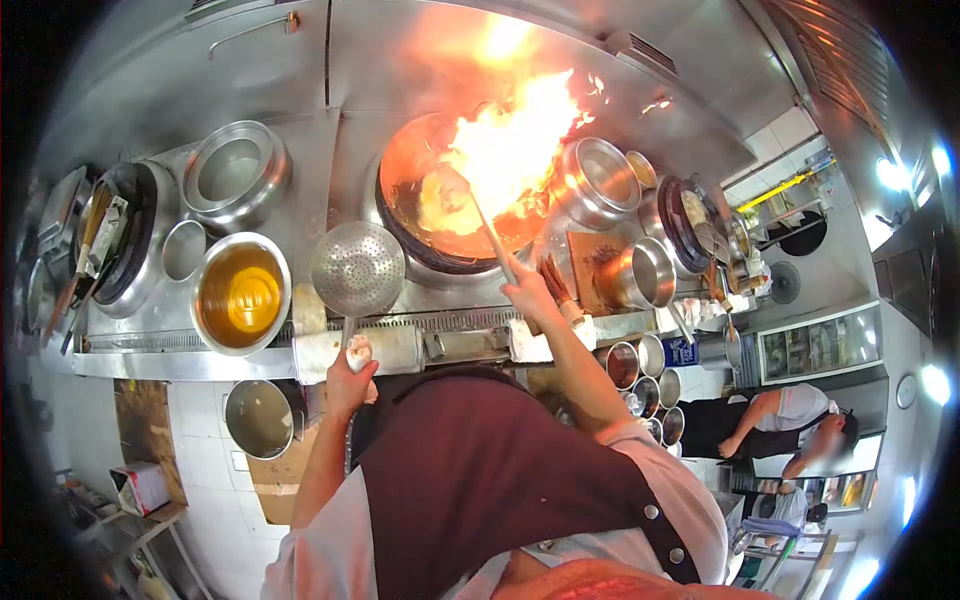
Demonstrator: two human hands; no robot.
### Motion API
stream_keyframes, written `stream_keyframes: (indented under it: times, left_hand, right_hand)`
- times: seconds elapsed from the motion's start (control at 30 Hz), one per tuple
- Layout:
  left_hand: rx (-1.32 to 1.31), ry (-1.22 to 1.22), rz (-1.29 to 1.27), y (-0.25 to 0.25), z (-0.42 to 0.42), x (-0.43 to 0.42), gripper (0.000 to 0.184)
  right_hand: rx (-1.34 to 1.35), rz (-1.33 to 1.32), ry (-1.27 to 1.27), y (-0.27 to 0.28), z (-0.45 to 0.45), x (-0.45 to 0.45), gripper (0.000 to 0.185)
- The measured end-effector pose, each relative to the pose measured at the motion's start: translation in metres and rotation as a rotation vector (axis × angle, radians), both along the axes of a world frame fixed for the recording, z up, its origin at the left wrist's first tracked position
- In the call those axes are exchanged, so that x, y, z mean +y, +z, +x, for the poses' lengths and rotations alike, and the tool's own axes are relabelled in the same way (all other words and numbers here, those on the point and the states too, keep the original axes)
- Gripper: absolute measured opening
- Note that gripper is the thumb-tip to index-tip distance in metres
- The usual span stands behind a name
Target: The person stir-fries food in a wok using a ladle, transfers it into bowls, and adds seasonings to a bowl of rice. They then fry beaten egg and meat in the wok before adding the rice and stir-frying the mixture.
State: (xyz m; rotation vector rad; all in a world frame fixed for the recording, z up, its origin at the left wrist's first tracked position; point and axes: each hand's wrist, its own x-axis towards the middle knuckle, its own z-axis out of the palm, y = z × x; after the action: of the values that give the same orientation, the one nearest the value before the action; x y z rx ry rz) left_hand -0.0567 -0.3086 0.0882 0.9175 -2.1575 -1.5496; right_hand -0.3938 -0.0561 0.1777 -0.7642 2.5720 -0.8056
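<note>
My left hand point(347, 387) is closed around the handle of a perforated skimmer point(357, 268), with a pale cloth point(359, 352) bunched at the grip. The skimmer's round bowl is held over the stove's front edge, left of the wok point(410, 165). Stretched forward, my right hand point(529, 295) grips the long handle of a ladle point(488, 228), whose far end reaches into the wok. Tall flames point(520, 140) rise from the wok's right side, and their glare hides much of its contents. Something pale point(445, 200) shows at the ladle's end.
A bowl of amber liquid point(240, 295) sits left of the skimmer. Metal pots point(600, 180) and a saucepan point(650, 272) stand right of the wok. Folded towels point(390, 350) lie along the stove edge. Another person point(780, 415) works at the far right.
</note>
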Motion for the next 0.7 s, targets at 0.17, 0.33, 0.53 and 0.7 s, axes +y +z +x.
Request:
stream_keyframes:
  times: [0.17, 0.33, 0.53, 0.7]
  left_hand:
    - [-0.164, 0.002, -0.077, 0.014, 0.008, -0.002, 0.049]
    - [-0.132, 0.066, 0.011, -0.007, 0.019, -0.003, 0.045]
    - [-0.115, 0.005, -0.063, 0.013, 0.012, -0.004, 0.041]
    - [-0.063, 0.120, 0.162, -0.006, 0.024, 0.001, 0.038]
  right_hand:
    - [0.181, 0.277, -0.018, 0.031, 0.046, 0.045, 0.079]
    - [0.347, 0.559, 0.167, 0.050, 0.046, 0.036, 0.076]
    - [0.335, 0.490, 0.051, 0.007, 0.022, 0.003, 0.075]
    - [0.287, 0.526, 0.160, 0.034, 0.079, 0.037, 0.072]
